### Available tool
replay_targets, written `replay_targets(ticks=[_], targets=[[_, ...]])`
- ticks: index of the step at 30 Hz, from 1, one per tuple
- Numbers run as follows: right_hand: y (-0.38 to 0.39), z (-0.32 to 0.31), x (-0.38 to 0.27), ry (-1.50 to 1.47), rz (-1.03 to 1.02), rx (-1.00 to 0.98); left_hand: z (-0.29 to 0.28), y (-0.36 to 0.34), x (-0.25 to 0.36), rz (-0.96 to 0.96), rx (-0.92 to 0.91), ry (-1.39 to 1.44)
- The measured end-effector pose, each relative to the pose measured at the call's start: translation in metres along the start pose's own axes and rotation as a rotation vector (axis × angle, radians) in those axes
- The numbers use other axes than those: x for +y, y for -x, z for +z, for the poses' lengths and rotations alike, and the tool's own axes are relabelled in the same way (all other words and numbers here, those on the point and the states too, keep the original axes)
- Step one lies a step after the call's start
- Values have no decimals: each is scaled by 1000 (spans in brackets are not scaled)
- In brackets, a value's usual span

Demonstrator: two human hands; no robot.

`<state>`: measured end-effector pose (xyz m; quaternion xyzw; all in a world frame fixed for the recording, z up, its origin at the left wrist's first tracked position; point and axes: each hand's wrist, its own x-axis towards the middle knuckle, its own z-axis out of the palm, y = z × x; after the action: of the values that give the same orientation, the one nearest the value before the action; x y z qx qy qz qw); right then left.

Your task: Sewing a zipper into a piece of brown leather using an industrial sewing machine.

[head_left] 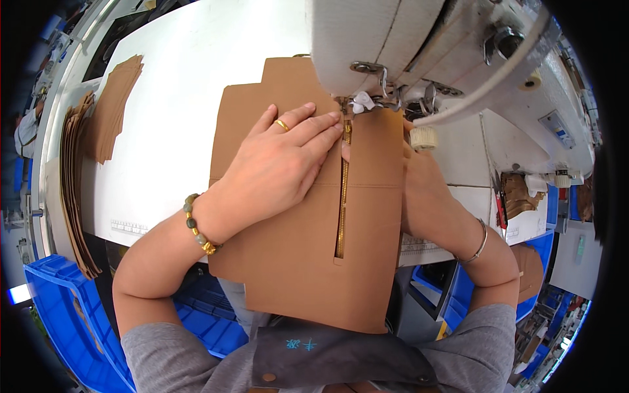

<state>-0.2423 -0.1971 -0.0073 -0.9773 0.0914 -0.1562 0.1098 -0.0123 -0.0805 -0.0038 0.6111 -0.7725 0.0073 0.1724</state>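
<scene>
While the left side of the white tabletop (177, 59) has decent room to move, w/ a wide strip btwn the work and the pile of brown pieces (114, 111), the right is tight bc the sewing machine (380, 33) crowds right up to it. Near edge of the work hangs past the table's front edge, over the lap.

Main thing is a flat brown panel (288, 255), notched corners, smooth finish, faint line across the middle. It's on the table, far end by the presser foot (362, 103). Gold-toothed zipper (342, 209) sits in a long narrow slot, running lengthwise toward the foot.

Left hand (278, 160) lies flat on the panel, fingers stretched out near the zipper's far end, not clenched. Right hand (426, 190) is at the panel's right edge, fingers mostly hidden, so can't tell if they're gripping.

Containers: blue plastic crate (49, 275) lower left, contents hard to make out tbh; blue bin (547, 242) on the right w/ brown cut pieces (529, 268) in it.
</scene>
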Motion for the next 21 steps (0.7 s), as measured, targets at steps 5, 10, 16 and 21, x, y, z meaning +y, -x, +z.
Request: replay_targets(ticks=[5, 10, 16, 21], targets=[[0, 2, 0, -5, 18, -3, 2, -1, -1, 6, 8, -13], [2, 2, -1, 27, 14, 2, 3, 0, -2, 8, 51, 13], [4, 2, -4, -2, 50, 6, -3, 8, 5, -53, 36, 138], [4, 2, -2, -5, 41, 18, -3, 8, 5, 18, 8, 23]])
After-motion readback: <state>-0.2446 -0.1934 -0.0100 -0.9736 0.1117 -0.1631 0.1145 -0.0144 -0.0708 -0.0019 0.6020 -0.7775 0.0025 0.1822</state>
